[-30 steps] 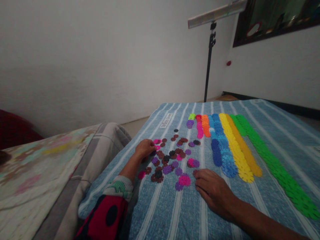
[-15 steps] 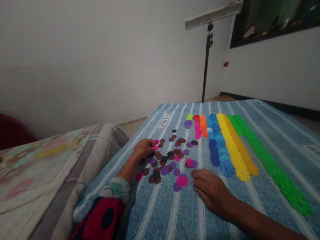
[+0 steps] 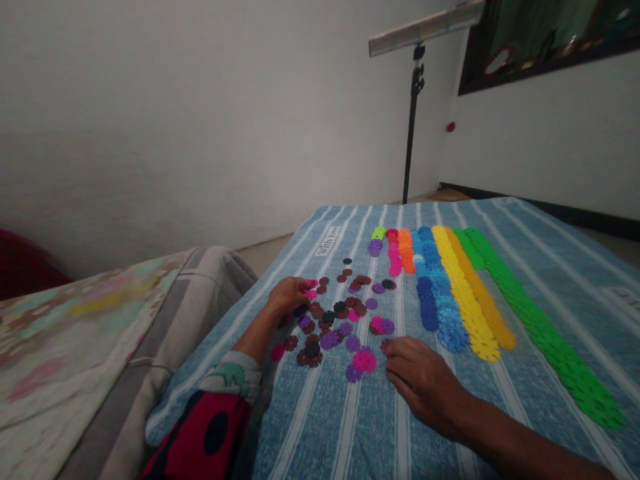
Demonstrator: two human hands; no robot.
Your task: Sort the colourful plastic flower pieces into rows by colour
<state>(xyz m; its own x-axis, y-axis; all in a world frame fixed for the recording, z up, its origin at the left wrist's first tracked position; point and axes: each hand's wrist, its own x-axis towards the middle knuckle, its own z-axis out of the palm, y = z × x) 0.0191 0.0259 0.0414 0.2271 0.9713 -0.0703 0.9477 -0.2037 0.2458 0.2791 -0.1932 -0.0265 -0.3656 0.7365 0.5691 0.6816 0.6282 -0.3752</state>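
Two hands down on a blue striped cloth [image 3: 320, 427] spread over a bed. Left hand [image 3: 287, 295] curled at the near-left edge of a loose scatter of small flower-shaped discs [image 3: 340, 320], fingertips bent onto a bright pink disc [image 3: 311, 287] and a dark one beside it; whether anything is actually pinched between them cannot be told. Right hand [image 3: 425, 383] lying flat and relaxed, palm down, fingers stretched toward the scatter, index tip touching a brown disc [image 3: 386, 345], nothing gripped. Just left of that hand, a magenta disc [image 3: 365, 361] overlapping a purple one [image 3: 353, 373]. Scatter made up of brown, purple, pink and black pieces, roughly thirty to forty, too small and overlapping for an exact count. Beyond the right hand, sorted rows running away side by side: a short purple-and-lime stub [image 3: 376, 241], one pink-red row [image 3: 394, 257], one orange [image 3: 406, 251], two blue [image 3: 435, 293], one yellow [image 3: 463, 293], one amber [image 3: 487, 303], and one long green [image 3: 540, 327] reaching farthest toward the near right. One black stand [image 3: 411, 127] against the white wall [image 3: 200, 120] behind. One patterned sleeve [image 3: 220, 407] on the left arm.
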